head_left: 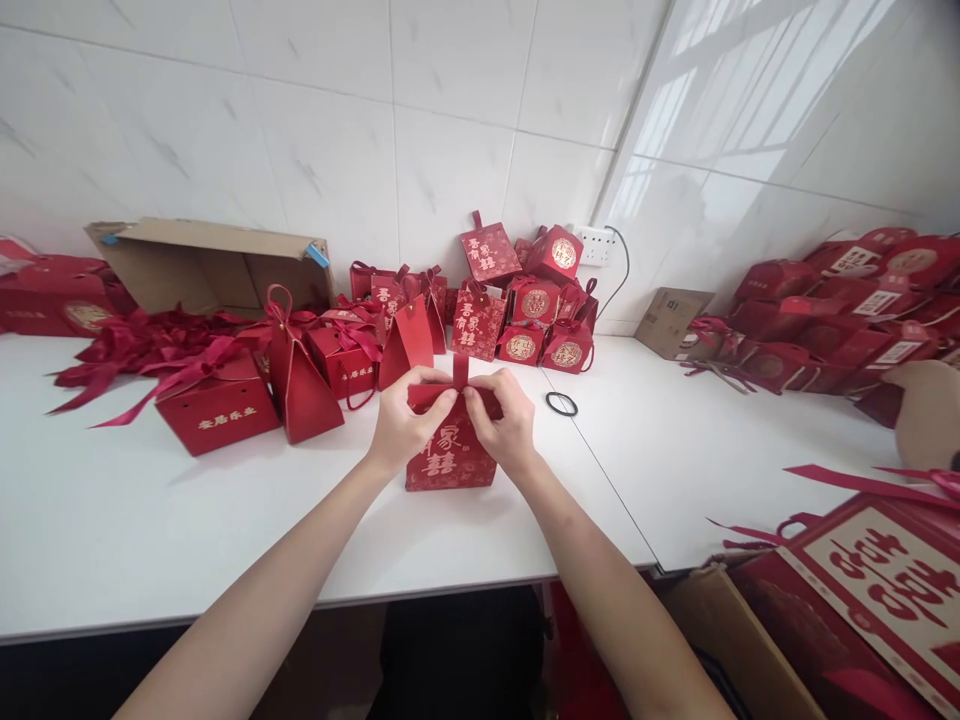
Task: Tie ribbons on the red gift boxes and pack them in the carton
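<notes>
A red gift box [457,460] with pale printed characters stands upright on the white table, near its front edge. A short red strap [460,370] sticks up from the middle of its top. My left hand [412,415] pinches the top edge just left of the strap, thumb on the front and fingers behind. On the other side of the strap, my right hand [501,412] pinches the same edge in the same way. Both hands' fingertips are partly hidden behind the box top. A plain red folded box [407,342] stands just behind my left hand.
Several finished-looking red boxes [532,300] are stacked by the wall. A pile of red ribbons [165,345] lies left, before an open carton [225,245]. A black ring [561,404] lies right of my hands. More boxes [832,310] heap up far right; a filled carton [735,625] stands front right.
</notes>
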A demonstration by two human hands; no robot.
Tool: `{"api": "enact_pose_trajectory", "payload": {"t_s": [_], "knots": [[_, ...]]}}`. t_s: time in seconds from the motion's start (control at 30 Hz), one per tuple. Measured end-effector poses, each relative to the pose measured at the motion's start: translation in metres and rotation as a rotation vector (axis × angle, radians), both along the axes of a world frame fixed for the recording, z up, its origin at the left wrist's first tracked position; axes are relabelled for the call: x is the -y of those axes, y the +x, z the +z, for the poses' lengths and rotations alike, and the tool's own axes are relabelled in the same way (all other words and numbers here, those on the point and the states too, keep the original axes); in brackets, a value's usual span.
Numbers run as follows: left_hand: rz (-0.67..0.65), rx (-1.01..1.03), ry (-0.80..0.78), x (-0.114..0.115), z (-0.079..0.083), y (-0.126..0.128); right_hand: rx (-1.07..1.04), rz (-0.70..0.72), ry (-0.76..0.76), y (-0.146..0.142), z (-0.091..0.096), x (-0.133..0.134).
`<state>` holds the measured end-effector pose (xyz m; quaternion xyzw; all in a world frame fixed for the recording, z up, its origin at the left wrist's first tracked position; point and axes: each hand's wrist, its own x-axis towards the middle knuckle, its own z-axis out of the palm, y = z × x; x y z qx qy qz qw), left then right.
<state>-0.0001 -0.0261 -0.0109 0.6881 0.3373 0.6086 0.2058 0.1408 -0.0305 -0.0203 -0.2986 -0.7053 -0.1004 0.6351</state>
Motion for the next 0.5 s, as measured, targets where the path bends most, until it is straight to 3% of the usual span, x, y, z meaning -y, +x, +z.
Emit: {"api": "enact_pose_trajectory", "payload": {"t_s": [0.33, 0.5], "knots": [[-0.031, 0.0, -0.013, 0.0, 0.0002, -0.0003, -0.022, 0.001, -0.014, 0.0004, 0.0004, 0.0], [-0.025, -0.015, 0.077, -0.003, -0.0047, 0.0009, -0.012, -0.019, -0.02, -0.0003, -0.0006, -0.0019]]}}
